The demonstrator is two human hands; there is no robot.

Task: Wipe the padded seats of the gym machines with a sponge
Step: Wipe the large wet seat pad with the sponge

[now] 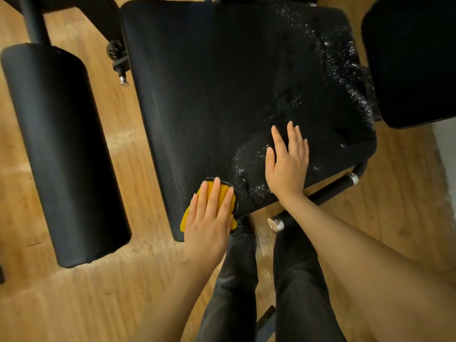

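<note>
Sponge: My left hand (209, 213) presses the yellow sponge (223, 193) flat onto the near edge of the padded seat (197, 107), at the corner closest to my legs. The sponge peeks out past my fingertips and below my palm, dark-backed along its rim.

Left fingers: Straight and spread over the sponge, not curled round it; I judge this spreads the pressure so the whole face of the sponge drags across the vinyl.

Right hand: My right hand (287, 164) lies palm down on the seat just beside the sponge, to its right, fingers straight and holding nothing. It looks placed to brace me as I lean over the seat.

Seat: Black textured vinyl. Foam or droplets (345, 70) glisten along the right side and down to the near right corner, around my right hand. The left and middle look matt, with no beads visible.

Progress: By my reading, the beaded right side is what remains to be wiped, and the sponge sits at its near end.

Surroundings: A black roller pad (61, 156) lies to the left, well apart from the seat; another black pad (414, 58) sits at the right edge. A bar with chrome end caps (320, 196) runs under the near right corner. Wooden floor (74, 304) below; my dark trousers (296, 280) at the bottom.
</note>
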